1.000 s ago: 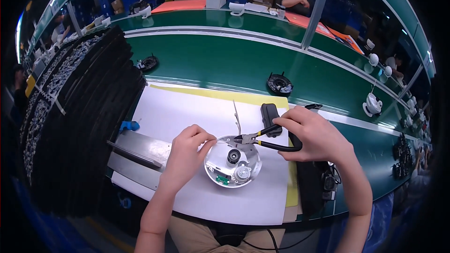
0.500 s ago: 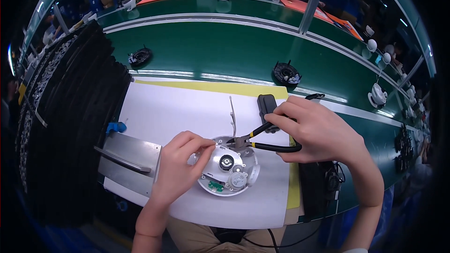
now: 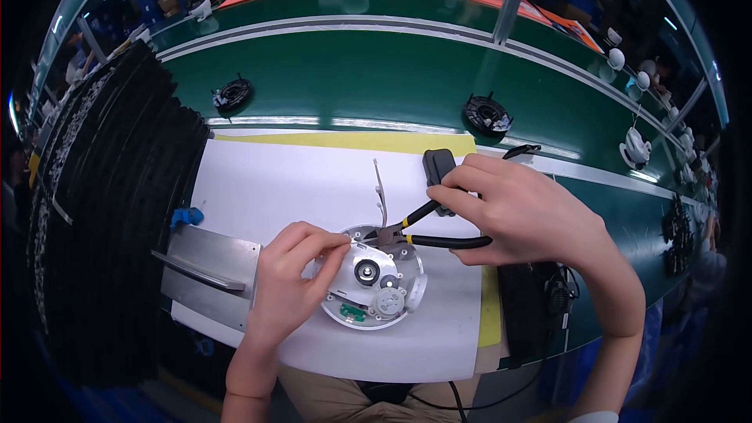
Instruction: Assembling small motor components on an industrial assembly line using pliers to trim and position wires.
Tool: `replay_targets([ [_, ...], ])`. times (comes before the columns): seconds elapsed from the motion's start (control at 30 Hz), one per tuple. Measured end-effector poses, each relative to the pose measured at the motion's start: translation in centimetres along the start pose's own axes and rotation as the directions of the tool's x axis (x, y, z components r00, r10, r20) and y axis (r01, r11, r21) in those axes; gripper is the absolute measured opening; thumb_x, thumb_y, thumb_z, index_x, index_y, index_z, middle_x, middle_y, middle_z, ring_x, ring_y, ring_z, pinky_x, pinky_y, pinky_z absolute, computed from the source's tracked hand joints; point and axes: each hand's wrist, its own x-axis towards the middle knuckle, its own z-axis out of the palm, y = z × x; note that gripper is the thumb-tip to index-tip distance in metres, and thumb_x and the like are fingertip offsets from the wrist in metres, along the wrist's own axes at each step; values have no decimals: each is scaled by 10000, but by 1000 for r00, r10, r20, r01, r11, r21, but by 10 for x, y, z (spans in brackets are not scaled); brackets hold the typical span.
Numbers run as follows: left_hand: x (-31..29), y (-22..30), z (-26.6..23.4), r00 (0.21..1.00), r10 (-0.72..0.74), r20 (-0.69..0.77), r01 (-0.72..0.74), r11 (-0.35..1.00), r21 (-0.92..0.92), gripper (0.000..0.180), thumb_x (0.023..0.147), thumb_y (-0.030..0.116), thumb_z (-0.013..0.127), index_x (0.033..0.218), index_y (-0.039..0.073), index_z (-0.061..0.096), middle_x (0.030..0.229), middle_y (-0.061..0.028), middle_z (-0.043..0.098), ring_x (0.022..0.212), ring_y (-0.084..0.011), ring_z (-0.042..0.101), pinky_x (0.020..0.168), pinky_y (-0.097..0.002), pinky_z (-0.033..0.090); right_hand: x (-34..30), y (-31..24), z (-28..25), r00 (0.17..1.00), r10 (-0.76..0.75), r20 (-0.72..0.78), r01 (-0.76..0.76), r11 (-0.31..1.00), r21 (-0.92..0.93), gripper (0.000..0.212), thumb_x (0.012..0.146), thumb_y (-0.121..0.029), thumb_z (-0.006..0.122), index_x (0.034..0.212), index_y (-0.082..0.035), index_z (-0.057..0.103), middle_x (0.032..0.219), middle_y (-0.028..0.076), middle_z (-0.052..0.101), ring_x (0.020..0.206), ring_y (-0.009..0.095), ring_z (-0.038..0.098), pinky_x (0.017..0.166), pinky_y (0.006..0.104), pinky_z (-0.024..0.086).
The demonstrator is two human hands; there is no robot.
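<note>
I had the fingers of the left hand (image 3: 291, 270) pinched narrow at the upper left of the round white housing (image 3: 415, 290), holding the end of a thin pale strand (image 3: 357, 241) that ran towards the pliers (image 3: 391, 234). I had the right hand (image 3: 521, 215) round the pliers' black-and-yellow handles, which stood spread apart; the tool's nose lay over the housing's far side, and I could not tell whether its cutting edges touched anything.

The housing sat open side up on a white sheet (image 3: 258, 188), between both hands. Inside it I saw a black ringed part (image 3: 366, 272) in the middle, a round silvery motor (image 3: 388, 303) nearer the wearer and a small green board (image 3: 352, 312). A pale cable (image 3: 380, 188) stretched away from the far rim.

Just beyond the right fingertips lay a dark grey case (image 3: 439, 166). To the left I had a metal plate (image 3: 207, 266) with a bar handle, then a tall black stack (image 3: 117, 227). On the green tabletop (image 3: 352, 70) beyond rested two black round parts (image 3: 487, 114), well apart.
</note>
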Motion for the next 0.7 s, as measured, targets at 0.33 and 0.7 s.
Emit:
replay_targets([
  [0.33,1,0,1,1000,13,5,-13,1000,1,112,715,-66,647,810,-9,668,731,-77,610,632,-131,586,577,-226,459,2,2,1,1000,-3,-1,3,1000,21,514,619,-208,754,1048,13,577,911,101,562,863,251,553,751,345,482],
  [0.7,2,-3,3,1000,30,4,-30,1000,5,104,720,-65,643,808,-14,663,720,-79,603,626,-135,590,574,-231,458,5,4,2,999,-36,1,36,999,-18,523,598,-236,771,1024,11,591,876,88,593,827,239,569,724,329,494],
])
